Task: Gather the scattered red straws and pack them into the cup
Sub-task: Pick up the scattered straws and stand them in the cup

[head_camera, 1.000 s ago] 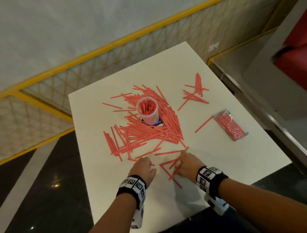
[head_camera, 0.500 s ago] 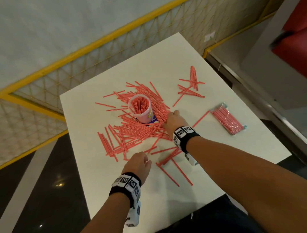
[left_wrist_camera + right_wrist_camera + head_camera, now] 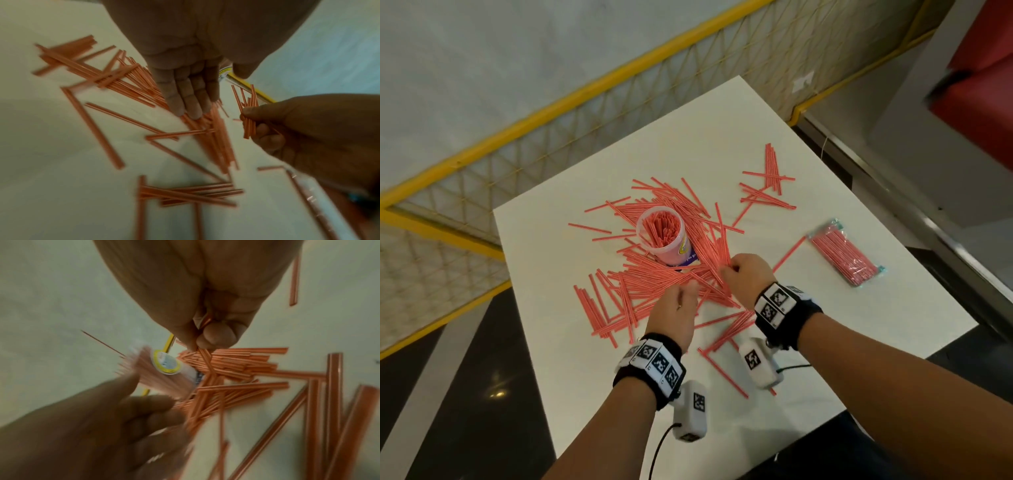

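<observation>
Many red straws (image 3: 654,277) lie scattered in a heap on the white table (image 3: 722,130). Among them stands a clear cup (image 3: 666,240) with a yellow and blue label, packed with upright straws. My right hand (image 3: 743,277) is just right of the cup's base and pinches a small bunch of straws (image 3: 248,113) between thumb and fingers. My left hand (image 3: 678,308) hovers in front of the cup with straight fingers (image 3: 185,97), their tips at the heap. In the right wrist view the cup (image 3: 162,369) shows beyond my pinching fingers (image 3: 213,337).
A sealed packet of red straws (image 3: 846,257) lies at the table's right side. A smaller cluster of straws (image 3: 767,185) sits at the far right. More loose straws (image 3: 722,342) lie near the front edge. A yellow mesh railing (image 3: 551,137) runs behind the table.
My right hand went from the near straws up to the heap beside the cup and picked up a bunch. My left hand moved forward toward the heap.
</observation>
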Demonstrator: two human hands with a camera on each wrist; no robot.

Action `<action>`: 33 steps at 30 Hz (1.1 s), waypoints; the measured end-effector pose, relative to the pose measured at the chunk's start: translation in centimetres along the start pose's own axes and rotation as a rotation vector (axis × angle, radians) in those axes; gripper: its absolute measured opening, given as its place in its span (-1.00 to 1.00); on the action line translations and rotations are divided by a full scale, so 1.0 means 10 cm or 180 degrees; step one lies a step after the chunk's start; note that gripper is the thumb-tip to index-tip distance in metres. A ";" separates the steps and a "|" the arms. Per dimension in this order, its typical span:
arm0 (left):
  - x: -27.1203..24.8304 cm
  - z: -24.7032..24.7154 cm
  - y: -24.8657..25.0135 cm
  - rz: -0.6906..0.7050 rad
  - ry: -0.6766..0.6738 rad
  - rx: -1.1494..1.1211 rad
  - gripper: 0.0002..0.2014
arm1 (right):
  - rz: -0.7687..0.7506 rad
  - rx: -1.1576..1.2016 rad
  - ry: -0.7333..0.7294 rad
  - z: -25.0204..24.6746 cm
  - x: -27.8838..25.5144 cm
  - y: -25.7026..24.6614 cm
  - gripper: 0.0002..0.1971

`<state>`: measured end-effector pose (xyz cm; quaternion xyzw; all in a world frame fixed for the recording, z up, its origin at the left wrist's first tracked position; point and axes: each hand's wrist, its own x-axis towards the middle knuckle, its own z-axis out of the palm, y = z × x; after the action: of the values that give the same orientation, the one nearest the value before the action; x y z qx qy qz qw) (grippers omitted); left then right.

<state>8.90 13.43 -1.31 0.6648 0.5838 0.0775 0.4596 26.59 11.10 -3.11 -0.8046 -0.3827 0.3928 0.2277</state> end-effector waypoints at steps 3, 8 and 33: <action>-0.01 0.05 0.25 -0.0160 -0.0229 -0.0607 -0.21 | -0.0256 0.0300 -0.0240 0.01 -0.33 -0.06 -0.69; 0.00 0.14 0.24 -0.0843 -0.0350 -0.1213 -0.52 | -0.0567 0.0069 -0.0597 0.21 -0.70 -0.11 -0.85; -0.58 -0.19 -0.25 -0.1436 -0.0148 -0.1441 -0.91 | 0.0228 -0.1397 -0.0283 0.43 0.30 -0.19 -0.63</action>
<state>4.09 9.26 0.51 0.4010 0.6738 0.0864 0.6146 23.45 14.91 -5.77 -0.8298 -0.4399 0.3430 0.0160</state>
